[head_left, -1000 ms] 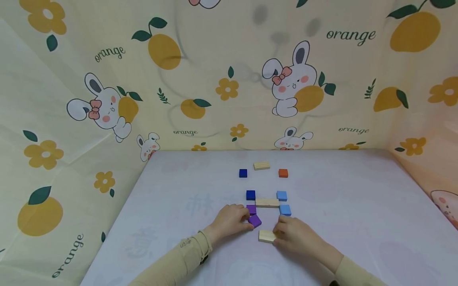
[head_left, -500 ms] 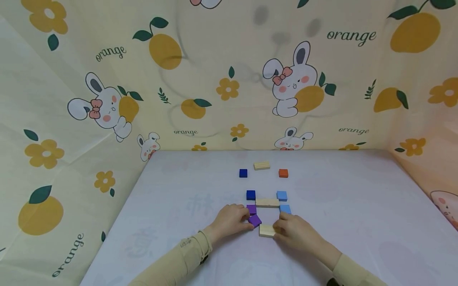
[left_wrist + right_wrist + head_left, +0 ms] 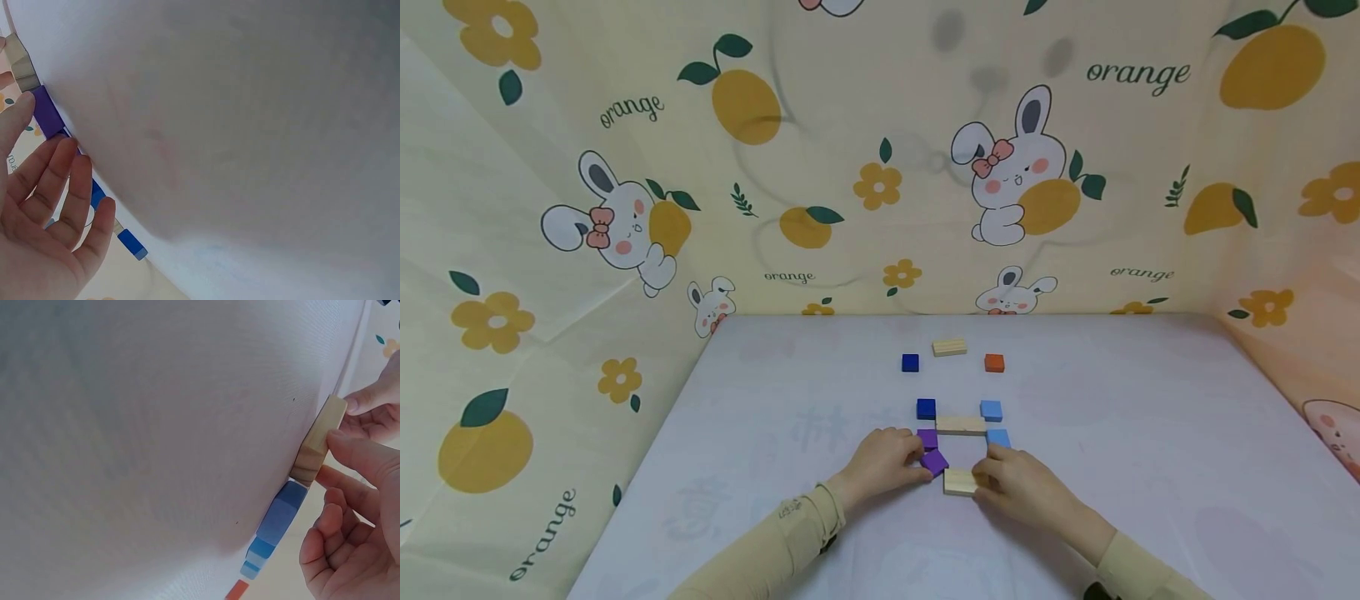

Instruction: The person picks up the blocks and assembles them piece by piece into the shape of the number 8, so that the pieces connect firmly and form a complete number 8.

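Note:
My left hand (image 3: 883,460) holds a tilted purple block (image 3: 934,462) between thumb and forefinger, its other fingers spread. Just beyond that lies a second purple block (image 3: 927,439). With thumb and forefinger my right hand (image 3: 1026,492) pinches the right end of a plain wooden block (image 3: 958,482), whose left end sits close to the tilted purple block. In the right wrist view a blue block (image 3: 281,514) stands by the pinched end of the wooden block. A light blue block (image 3: 997,438) lies just past my right fingertips, partly covered by them.
Beyond the hands, a longer wooden block (image 3: 961,426) lies between a dark blue block (image 3: 926,408) and another light blue block (image 3: 991,411). Farther back are a dark blue block (image 3: 910,362), a wooden block (image 3: 950,347) and an orange block (image 3: 994,363). A printed cloth backs the white table (image 3: 760,400).
My right hand has slid the wooden block a little away from me, closer to the level of the tilted purple block. The left hand stays in place.

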